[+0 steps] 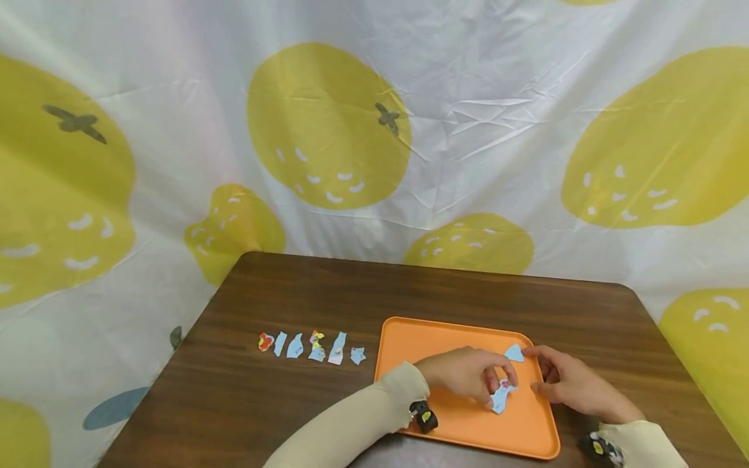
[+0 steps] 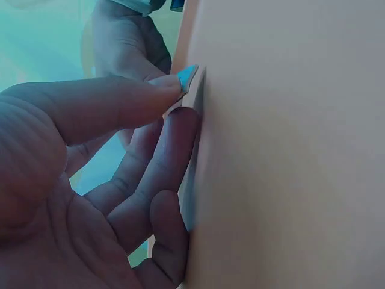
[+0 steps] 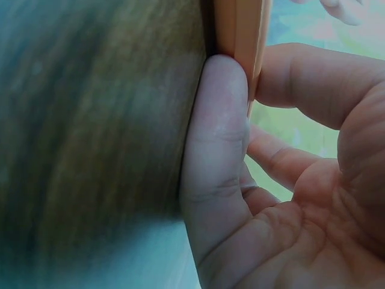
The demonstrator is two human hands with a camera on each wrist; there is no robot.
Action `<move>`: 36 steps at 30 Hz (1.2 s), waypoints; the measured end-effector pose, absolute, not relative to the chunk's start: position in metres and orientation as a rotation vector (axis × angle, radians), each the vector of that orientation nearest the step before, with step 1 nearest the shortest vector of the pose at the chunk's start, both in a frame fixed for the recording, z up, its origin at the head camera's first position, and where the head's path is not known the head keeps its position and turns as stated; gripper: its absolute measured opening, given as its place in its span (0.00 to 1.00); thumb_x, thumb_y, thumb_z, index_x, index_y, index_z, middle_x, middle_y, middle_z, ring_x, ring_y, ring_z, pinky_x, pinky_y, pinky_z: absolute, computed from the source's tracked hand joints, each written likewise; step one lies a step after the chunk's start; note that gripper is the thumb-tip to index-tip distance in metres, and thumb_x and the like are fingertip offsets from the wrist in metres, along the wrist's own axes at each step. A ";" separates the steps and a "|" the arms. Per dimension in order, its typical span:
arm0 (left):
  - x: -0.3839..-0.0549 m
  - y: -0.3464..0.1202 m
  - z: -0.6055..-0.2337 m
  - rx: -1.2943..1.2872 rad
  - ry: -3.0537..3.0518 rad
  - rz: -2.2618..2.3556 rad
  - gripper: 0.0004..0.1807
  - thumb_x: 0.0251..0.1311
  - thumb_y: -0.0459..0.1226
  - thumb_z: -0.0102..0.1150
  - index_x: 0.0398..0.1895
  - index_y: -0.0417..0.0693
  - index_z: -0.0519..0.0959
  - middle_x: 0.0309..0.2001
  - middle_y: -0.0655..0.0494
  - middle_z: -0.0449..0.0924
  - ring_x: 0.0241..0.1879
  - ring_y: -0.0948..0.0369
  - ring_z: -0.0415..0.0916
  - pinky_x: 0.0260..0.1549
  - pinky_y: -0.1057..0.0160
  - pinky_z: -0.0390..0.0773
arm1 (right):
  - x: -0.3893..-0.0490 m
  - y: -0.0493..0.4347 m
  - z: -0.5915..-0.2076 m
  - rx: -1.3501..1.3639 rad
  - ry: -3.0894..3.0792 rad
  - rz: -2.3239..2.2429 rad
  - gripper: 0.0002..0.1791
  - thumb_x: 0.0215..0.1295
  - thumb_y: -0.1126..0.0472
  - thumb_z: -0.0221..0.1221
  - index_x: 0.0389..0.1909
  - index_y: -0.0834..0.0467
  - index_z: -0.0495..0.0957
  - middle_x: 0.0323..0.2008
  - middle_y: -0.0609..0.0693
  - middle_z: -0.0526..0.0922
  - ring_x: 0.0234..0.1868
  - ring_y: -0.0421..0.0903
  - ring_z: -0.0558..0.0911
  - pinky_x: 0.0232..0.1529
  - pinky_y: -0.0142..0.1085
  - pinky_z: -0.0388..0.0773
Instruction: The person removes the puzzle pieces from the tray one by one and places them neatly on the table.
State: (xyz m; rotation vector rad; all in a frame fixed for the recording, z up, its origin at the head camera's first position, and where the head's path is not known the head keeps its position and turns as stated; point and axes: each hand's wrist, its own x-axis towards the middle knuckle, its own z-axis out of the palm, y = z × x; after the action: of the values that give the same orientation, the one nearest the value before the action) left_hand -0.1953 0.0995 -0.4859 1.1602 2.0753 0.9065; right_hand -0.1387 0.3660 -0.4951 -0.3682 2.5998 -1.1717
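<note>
My left hand (image 1: 471, 372) is over the orange tray (image 1: 462, 432) and pinches an irregular light blue puzzle piece (image 1: 500, 398) with a red print. In the left wrist view, thumb and fingertips grip this piece (image 2: 188, 77) close over the tray's surface. At the tray's right rim, my right hand (image 1: 576, 385) rests with fingers loosely bent. Its index fingertip is right at a plain light blue piece (image 1: 515, 353) on the tray. The right wrist view has the thumb (image 3: 289, 78) against the rim and the little finger (image 3: 215, 132) along the tray's outer side.
Left of the tray, several pieces lie in a row on the dark wooden table (image 1: 234, 396), from a red one (image 1: 266, 342) to a small blue one (image 1: 358, 355). A white curtain (image 1: 456, 78) with yellow fruit prints hangs behind the table.
</note>
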 end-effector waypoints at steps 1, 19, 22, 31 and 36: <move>-0.196 0.099 -0.485 1.148 2.050 0.935 0.27 0.56 0.28 0.78 0.55 0.61 0.80 0.34 0.66 0.81 0.27 0.69 0.79 0.31 0.72 0.80 | -0.139 0.366 -0.495 -0.375 2.612 -1.165 0.35 0.65 0.63 0.70 0.70 0.68 0.69 0.35 0.53 0.78 0.28 0.39 0.77 0.28 0.33 0.78; -0.208 0.080 -0.476 1.042 1.766 1.265 0.30 0.61 0.26 0.72 0.66 0.53 0.79 0.43 0.62 0.86 0.41 0.64 0.87 0.42 0.66 0.86 | -0.139 0.364 -0.494 -0.372 2.601 -1.164 0.35 0.66 0.64 0.69 0.71 0.68 0.68 0.37 0.54 0.78 0.29 0.39 0.77 0.28 0.33 0.79; -0.209 0.073 -0.473 1.044 1.768 1.310 0.30 0.62 0.28 0.73 0.67 0.54 0.79 0.44 0.63 0.87 0.43 0.64 0.87 0.43 0.66 0.86 | -0.139 0.364 -0.495 -0.367 2.603 -1.164 0.35 0.66 0.64 0.70 0.71 0.68 0.68 0.36 0.54 0.79 0.29 0.39 0.77 0.28 0.33 0.79; -0.216 0.044 -0.473 1.041 1.825 1.372 0.31 0.62 0.33 0.75 0.68 0.57 0.79 0.46 0.62 0.87 0.44 0.64 0.87 0.47 0.65 0.86 | -0.139 0.364 -0.497 -0.344 2.609 -1.152 0.36 0.64 0.63 0.71 0.70 0.68 0.68 0.36 0.54 0.79 0.29 0.40 0.78 0.28 0.33 0.79; -0.214 0.025 -0.466 1.037 1.859 1.390 0.31 0.62 0.33 0.75 0.69 0.54 0.79 0.46 0.62 0.87 0.44 0.62 0.88 0.46 0.64 0.86 | -0.139 0.364 -0.495 -0.341 2.606 -1.157 0.37 0.65 0.63 0.70 0.71 0.68 0.68 0.35 0.54 0.78 0.28 0.40 0.77 0.27 0.33 0.78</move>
State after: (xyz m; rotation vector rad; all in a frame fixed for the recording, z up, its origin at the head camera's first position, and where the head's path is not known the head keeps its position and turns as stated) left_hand -0.2143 0.0251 -0.4662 1.0368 1.8585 1.3897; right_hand -0.1388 0.3642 -0.4953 -0.3406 2.6063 -1.1566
